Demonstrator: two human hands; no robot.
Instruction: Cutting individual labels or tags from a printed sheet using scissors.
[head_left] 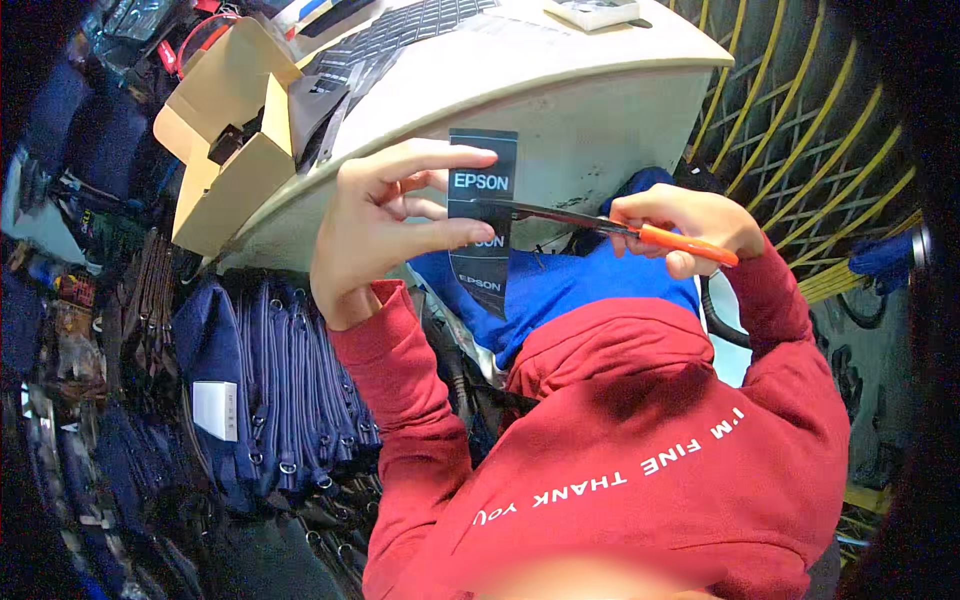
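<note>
My left hand (365,225) is raised in front of the table edge, thumb and fingers pinching the left side of a black label strip (483,150) with repeated pale printing. The strip hangs upright, and its lower end tapers to a slanted point. In my right hand (695,218) is a pair of scissors (690,243) with orange handles and dark blades. The blades point left and lie across the strip at about its middle, between two of the printed marks. Whether they are cutting into it cannot be made out.
On the pale table (560,85) lie black printed sheets (400,38). At its left end an open cardboard box (205,195) holds dark items. Navy straps (290,370) with metal rings hang below left, near a white card (215,410). Yellow curved bands (815,130) stand at right.
</note>
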